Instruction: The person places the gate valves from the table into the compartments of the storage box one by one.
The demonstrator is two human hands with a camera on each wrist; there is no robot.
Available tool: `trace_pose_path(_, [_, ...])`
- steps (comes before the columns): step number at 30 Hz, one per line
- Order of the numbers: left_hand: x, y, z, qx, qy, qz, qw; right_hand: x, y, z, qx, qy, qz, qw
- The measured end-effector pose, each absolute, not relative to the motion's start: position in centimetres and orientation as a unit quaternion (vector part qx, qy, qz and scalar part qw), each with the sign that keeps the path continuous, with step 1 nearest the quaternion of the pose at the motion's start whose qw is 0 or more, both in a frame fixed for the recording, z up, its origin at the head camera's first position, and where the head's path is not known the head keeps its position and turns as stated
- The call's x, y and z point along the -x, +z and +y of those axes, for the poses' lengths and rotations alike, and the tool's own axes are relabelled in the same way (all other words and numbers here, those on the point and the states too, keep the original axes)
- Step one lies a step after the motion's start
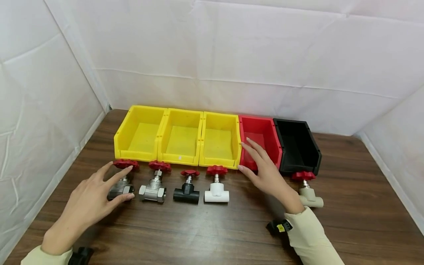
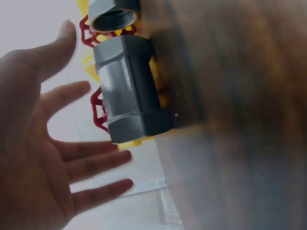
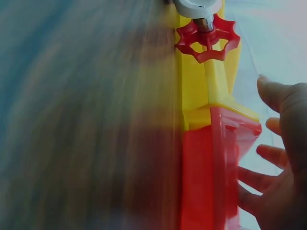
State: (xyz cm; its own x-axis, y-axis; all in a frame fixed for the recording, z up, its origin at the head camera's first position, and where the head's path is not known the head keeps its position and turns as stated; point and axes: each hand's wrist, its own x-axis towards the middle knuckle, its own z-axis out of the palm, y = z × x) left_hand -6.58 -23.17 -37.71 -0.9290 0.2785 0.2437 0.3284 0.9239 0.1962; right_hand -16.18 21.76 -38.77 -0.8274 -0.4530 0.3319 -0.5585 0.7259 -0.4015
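My left hand [image 1: 82, 198] is spread beside the leftmost metal valve [image 1: 118, 189], its fingers partly covering the valve and its red handwheel. In the left wrist view the fingers are extended next to the valve's hexagonal metal body [image 2: 132, 91], with nothing gripped. To the right stand a second metal valve [image 1: 153, 192], a black tee-shaped valve [image 1: 186, 194] and a white one [image 1: 216, 193], all with red handwheels. Over the front of the red bin [image 1: 278, 156] hovers my right hand [image 1: 268, 178], fingers apart and holding nothing. A beige valve [image 1: 310, 197] lies right of that wrist.
Left of the red bin, three yellow bins [image 1: 136, 154] stand side by side, and a black bin [image 1: 316, 158] adjoins it on the right. White sheeting [image 1: 212, 55] closes off the back and sides of the brown wooden table [image 1: 198, 235].
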Motion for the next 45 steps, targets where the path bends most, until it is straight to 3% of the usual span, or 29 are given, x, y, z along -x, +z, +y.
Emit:
trace_pose_path(15, [7.6,-37.2,-23.4,0.162,-0.14,-0.976,0.046,18.3,-39.8,20.9,-0.284,0.267,-0.914,0.112])
trace_pose_path(25, [7.7,-37.9,-22.8,0.155,-0.167,-0.973,-0.026,18.7,-40.4,21.8,-0.28,0.273,-0.912,0.123])
trace_pose_path(45, [7.7,-38.4,-23.2,0.184,-0.16,-0.97,0.003,19.0,-41.3,21.3,-0.282,0.246,-0.915,0.152])
